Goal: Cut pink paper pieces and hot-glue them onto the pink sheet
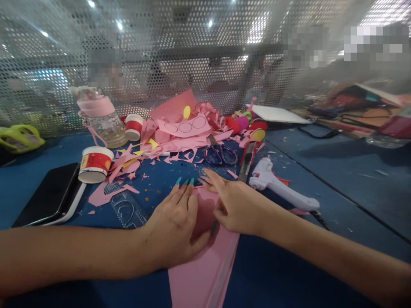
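A long piece of folded pink paper (199, 278) lies on the blue tabletop, running from its near edge up to my hands. My left hand (176, 226) lies across it with long teal nails at its far end. The fingers are stretched out and the thumb rests on the paper. On the paper's far right corner, my right hand (237, 205) is partly closed, its index finger forward and thumb bent in. What lies under its fingertips is partly hidden. Beyond it are a utility knife (246, 160) and blue-handled scissors (221, 154).
A white glue gun (282, 184) lies right of my hands. A clear stencil ruler (126, 209), a phone (48, 194), a paper cup (95, 164) and a bottle (99, 119) stand or lie leftward. Pink paper scraps (183, 128) are heaped before a perforated metal screen (199, 55).
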Demonstrator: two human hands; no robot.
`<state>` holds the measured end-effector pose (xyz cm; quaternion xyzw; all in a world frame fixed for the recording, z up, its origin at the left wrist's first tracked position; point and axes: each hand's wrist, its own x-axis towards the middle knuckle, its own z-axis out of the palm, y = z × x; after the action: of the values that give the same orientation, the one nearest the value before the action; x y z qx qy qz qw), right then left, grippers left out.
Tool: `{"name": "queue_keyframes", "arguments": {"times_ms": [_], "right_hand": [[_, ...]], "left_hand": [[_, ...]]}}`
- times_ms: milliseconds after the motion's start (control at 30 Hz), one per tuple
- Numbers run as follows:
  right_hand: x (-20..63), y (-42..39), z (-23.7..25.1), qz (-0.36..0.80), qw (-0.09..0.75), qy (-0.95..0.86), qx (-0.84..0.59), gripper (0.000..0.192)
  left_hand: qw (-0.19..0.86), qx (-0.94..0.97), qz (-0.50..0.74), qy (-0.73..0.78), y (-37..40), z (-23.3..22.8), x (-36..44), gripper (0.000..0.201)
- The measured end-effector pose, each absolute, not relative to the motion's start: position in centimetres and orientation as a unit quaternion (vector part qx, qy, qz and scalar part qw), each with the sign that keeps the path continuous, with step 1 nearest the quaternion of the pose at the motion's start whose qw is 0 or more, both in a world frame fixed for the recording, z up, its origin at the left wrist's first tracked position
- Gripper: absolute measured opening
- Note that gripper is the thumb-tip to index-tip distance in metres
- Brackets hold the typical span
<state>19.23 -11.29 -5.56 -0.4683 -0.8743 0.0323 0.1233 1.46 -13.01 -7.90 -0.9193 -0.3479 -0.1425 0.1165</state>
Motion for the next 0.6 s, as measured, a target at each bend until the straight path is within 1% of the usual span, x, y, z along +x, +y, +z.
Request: {"name": "queue_keyframes", "arguments": {"times_ms": [133, 400, 600], "right_hand": [[19.3, -11.4, -5.6, 0.033, 0.121, -0.879, -0.460, 0.076], [19.1, -11.6, -5.4, 0.032, 0.095, -0.886, -0.452, 0.076], [19.0, -11.7, -5.5, 0.036, 0.099, -0.883, -0.457, 0.076]], "left_hand": [[0.109, -0.921, -0.112, -0.358, -13.4, -7.8, 1.3, 0.069], [0.067, -0.925, -0.065, -0.368, -14.1, -6.9, 1.7, 0.071], [0.037, -0.924, -0.044, -0.378, -14.0, -6.3, 1.5, 0.067]]}}
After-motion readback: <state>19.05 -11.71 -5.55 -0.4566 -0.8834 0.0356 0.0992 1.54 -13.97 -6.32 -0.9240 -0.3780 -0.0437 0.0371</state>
